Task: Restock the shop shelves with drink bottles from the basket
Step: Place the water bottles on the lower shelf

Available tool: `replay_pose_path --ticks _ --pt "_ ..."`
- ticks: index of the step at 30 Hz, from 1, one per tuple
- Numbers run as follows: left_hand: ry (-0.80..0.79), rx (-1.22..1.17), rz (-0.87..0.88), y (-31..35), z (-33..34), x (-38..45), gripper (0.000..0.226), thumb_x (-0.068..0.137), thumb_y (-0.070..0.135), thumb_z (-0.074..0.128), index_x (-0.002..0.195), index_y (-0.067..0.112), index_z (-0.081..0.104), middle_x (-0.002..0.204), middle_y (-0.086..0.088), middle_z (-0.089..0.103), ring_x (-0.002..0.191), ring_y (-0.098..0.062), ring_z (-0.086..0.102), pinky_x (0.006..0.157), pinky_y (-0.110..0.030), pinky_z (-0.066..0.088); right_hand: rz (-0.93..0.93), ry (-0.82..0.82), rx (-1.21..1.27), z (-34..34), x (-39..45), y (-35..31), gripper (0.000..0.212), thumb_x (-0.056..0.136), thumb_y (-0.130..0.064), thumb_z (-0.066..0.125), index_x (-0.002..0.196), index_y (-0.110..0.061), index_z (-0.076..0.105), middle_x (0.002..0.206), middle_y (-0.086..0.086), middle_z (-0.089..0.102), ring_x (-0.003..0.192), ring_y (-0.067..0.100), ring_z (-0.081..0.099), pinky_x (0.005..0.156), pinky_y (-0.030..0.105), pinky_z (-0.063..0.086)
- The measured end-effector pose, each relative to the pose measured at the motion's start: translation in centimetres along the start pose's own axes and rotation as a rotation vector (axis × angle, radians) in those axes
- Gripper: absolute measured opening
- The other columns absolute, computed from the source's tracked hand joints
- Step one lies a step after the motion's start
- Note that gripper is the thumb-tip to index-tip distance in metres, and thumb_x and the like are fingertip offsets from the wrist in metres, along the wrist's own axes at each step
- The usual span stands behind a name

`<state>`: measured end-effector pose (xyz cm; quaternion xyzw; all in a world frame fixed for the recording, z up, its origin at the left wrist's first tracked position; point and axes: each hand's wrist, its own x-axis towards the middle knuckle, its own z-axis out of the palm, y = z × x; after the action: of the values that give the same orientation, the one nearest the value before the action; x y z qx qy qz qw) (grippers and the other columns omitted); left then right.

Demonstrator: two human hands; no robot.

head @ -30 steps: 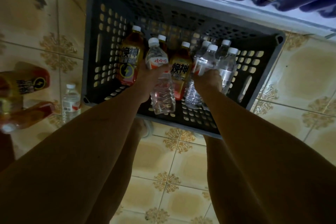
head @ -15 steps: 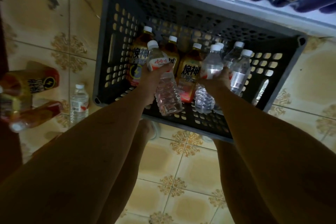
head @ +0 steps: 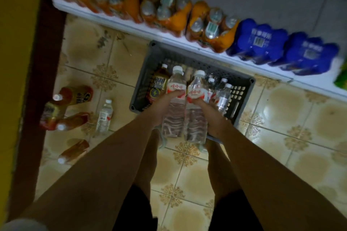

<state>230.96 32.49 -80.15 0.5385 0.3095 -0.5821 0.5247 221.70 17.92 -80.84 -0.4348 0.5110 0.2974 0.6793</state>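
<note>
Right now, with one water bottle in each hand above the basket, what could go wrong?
1. Each hand, left and right, grips only one side of its water bottle, left and right; such a grip may slip, dropping a bottle into the basket.
2. Loose bottles lie on the floor by the person's left; a step there could trip or roll.
</note>
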Motion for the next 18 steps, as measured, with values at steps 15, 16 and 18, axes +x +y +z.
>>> replay_pose_path --ticks 15,16,18 --pt "-0.166 0.207 0.266 5.8 -1.3 -36.0 0.043 0.093 0.053 0.061 0.124 0.023 0.062 0.114 -0.002 0.071 0.097 -0.008 0.072 0.083 -0.026 0.057 -0.414 -0.083 0.020 11.2 -33.6 -6.9 0.073 0.068 -0.050 0.087 0.131 -0.023 0.060 0.120 0.006 0.071 0.110 0.030 0.069 0.095 0.052 0.053" --pt "-0.145 0.235 0.295 6.1 -1.6 -36.9 0.066 0.082 0.065 0.068 0.133 0.025 0.058 0.129 -0.004 0.065 0.114 -0.014 0.067 0.096 -0.033 0.054 -0.444 -0.104 0.022 12.1 -34.8 -7.3 0.065 0.074 -0.044 0.084 0.129 -0.021 0.060 0.117 0.007 0.073 0.106 0.030 0.071 0.088 0.048 0.056" --pt "-0.127 0.264 0.362 6.5 -2.2 -38.3 0.111 0.053 0.083 0.076 0.147 0.032 0.047 0.156 -0.005 0.041 0.140 -0.026 0.043 0.115 -0.051 0.035 -0.498 -0.137 0.008 13.4 -36.8 -7.8 0.041 0.086 -0.032 0.075 0.123 -0.018 0.063 0.110 0.008 0.075 0.097 0.025 0.074 0.074 0.039 0.060"
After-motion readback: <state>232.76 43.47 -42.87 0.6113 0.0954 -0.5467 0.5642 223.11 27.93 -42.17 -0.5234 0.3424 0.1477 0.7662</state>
